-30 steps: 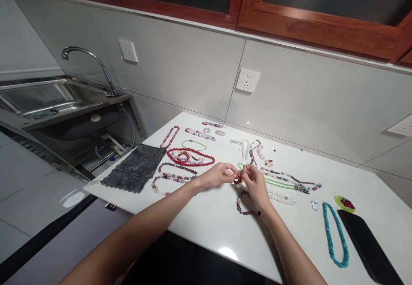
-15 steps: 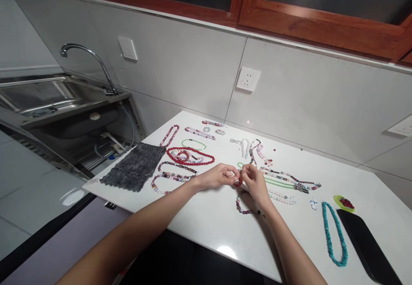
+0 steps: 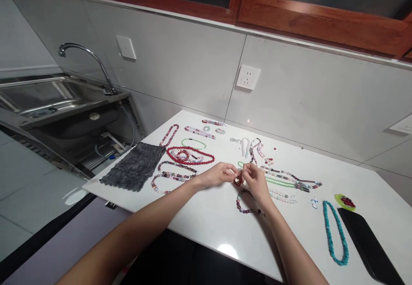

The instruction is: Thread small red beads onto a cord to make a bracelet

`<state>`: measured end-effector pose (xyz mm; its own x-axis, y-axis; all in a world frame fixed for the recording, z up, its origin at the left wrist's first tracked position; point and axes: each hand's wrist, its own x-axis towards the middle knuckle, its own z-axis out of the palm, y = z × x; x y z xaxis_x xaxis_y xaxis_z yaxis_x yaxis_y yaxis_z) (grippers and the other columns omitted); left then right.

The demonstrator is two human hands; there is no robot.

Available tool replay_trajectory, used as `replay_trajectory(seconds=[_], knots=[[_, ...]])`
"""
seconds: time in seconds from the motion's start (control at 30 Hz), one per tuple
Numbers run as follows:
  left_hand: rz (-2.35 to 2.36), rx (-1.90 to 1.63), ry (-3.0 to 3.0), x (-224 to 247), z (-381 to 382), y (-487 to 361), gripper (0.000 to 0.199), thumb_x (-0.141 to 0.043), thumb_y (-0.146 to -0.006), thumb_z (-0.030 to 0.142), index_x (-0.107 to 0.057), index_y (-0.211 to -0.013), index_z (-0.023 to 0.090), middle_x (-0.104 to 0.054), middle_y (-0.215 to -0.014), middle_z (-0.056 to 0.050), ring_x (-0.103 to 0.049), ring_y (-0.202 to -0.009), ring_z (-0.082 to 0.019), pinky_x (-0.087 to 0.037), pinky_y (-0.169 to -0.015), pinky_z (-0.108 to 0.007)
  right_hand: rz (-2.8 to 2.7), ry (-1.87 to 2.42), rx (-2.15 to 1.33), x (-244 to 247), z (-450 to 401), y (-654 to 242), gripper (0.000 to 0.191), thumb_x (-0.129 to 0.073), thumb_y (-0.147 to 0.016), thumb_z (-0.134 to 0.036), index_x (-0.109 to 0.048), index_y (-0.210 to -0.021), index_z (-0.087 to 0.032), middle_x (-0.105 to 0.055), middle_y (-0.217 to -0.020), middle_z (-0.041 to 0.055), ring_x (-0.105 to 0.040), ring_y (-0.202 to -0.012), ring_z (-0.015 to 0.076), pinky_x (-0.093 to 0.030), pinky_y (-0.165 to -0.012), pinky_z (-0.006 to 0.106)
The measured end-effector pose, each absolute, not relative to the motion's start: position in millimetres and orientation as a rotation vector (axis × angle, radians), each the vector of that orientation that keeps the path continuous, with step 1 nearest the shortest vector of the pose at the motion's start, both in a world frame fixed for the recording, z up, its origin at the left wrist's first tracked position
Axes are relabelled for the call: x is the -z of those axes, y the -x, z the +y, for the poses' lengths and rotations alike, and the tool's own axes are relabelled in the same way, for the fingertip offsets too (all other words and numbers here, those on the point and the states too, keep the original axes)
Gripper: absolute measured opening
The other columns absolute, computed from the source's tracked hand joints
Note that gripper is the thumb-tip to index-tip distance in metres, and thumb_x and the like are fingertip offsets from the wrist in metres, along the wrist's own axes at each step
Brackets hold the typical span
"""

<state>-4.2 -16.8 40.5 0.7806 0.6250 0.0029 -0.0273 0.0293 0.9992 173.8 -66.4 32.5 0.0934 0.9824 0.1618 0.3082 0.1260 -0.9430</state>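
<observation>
My left hand and my right hand meet above the white table, fingertips pinched close together. Between them hangs a small loop of red beads, held at its top; the fingers hide the exact grip. Just below my right hand lies a multicoloured bead strand, partly covered by the wrist. Beyond the hands, a dark and pink bead strand and a few loose beads rest on the table. Green bead strands stretch out to the right of my right hand.
A red bead necklace and a dark grey cloth lie to the left. On the right are a turquoise bead necklace, a black phone and a yellow-green dish with red beads. A steel sink stands beyond the table's left end.
The red bead loop has turned slightly between my fingertips. Both hands stay in nearly the same place, and the things on the table have not moved.
</observation>
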Motion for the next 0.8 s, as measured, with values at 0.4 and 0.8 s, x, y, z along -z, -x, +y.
replay_trajectory(seconds=[0.4, 0.8], knots=[[0.749, -0.706, -1.713, -24, -9, 1, 0.031, -0.055, -0.082, 0.044, -0.058, -0.091, 0.014, -0.046, -0.061, 0.005, -0.037, -0.055, -0.008, -0.027, -0.053, -0.019, -1.325, 1.354, -1.005, -29, -64, -171, 0.031, -0.056, -0.082, -0.050, -0.052, -0.080, -0.020, -0.060, -0.078, 0.0034, -0.059, -0.075, 0.0183, -0.043, -0.060, 0.026], [0.827, -0.786, -1.826, -22, -14, 0, 0.017, -0.054, -0.084, 0.033, -0.058, -0.092, 0.019, -0.066, -0.089, -0.002, -0.058, -0.077, -0.012, -0.043, -0.068, -0.021, -1.308, 1.338, -1.009, -30, -67, -171, 0.025, -0.055, -0.084, -0.044, -0.052, -0.078, -0.020, -0.059, -0.078, 0.0013, -0.058, -0.074, 0.0168, -0.043, -0.066, 0.027]])
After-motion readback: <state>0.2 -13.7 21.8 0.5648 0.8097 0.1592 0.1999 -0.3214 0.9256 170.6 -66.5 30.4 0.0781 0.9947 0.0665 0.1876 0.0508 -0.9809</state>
